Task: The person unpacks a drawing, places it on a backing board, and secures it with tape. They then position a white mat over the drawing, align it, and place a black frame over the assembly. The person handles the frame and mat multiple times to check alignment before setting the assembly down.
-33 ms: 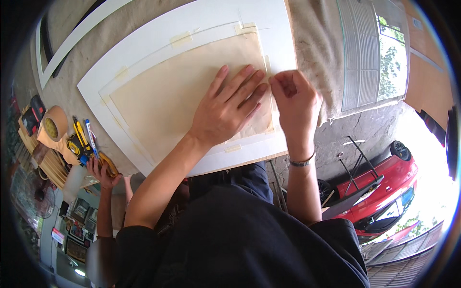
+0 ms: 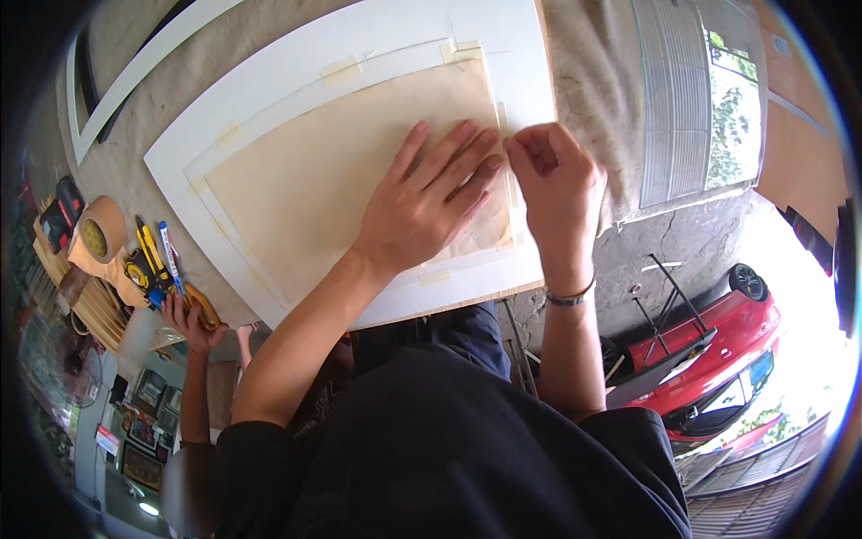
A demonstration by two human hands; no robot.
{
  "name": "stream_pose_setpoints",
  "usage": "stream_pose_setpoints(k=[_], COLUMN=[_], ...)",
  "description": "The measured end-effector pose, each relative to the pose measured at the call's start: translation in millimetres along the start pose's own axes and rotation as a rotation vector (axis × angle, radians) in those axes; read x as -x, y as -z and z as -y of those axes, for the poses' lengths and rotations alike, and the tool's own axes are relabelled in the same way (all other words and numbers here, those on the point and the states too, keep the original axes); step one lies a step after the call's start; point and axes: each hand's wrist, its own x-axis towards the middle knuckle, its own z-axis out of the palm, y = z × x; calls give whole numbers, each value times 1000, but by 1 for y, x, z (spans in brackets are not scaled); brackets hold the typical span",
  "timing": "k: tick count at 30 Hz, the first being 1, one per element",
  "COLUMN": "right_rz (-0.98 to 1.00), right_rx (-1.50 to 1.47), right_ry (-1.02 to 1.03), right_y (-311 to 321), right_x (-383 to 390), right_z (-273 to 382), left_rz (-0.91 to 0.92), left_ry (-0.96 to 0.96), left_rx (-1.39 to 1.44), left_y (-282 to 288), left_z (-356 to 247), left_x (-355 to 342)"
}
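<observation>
My left hand lies flat with fingers spread on a tan paper sheet, toward its right side. Pale strips of masking tape sit along the sheet's border, over a white board. Just right of the left fingertips, my right hand is closed in a pinch at the sheet's right edge, beside a narrow pale strip. Whatever lies between the pinched fingertips is too small to make out. A bracelet circles the right wrist.
Beige cloth covers the table. At left lie a tape roll, yellow-black tools and a marker, with another person's hand by them. A white frame is at upper left, a glass sheet at right.
My right hand has shifted very slightly up and to the right, still pinched. The left hand stays flat in practically the same place.
</observation>
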Motion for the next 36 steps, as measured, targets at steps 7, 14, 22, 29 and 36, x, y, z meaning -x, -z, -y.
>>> stream_pose_setpoints(k=[7, 14, 22, 29, 36], right_rz=[73, 83, 85, 80, 79], right_rx=[95, 127, 119, 20, 17], right_ry=[8, 49, 47, 43, 22], right_y=[5, 3, 0, 0, -6], right_x=[10, -8, -8, 9, -8], right_z=[-4, 6, 3, -13, -4], left_rz=[-12, -30, -29, -126, -144], left_ry=[-12, -4, -15, 76, 176], left_rx=[-19, -23, -78, -18, 0], left_y=[-4, -5, -2, -9, -7], left_z=[7, 8, 8, -3, -26], left_x=[-1, -1, 0, 9, 16])
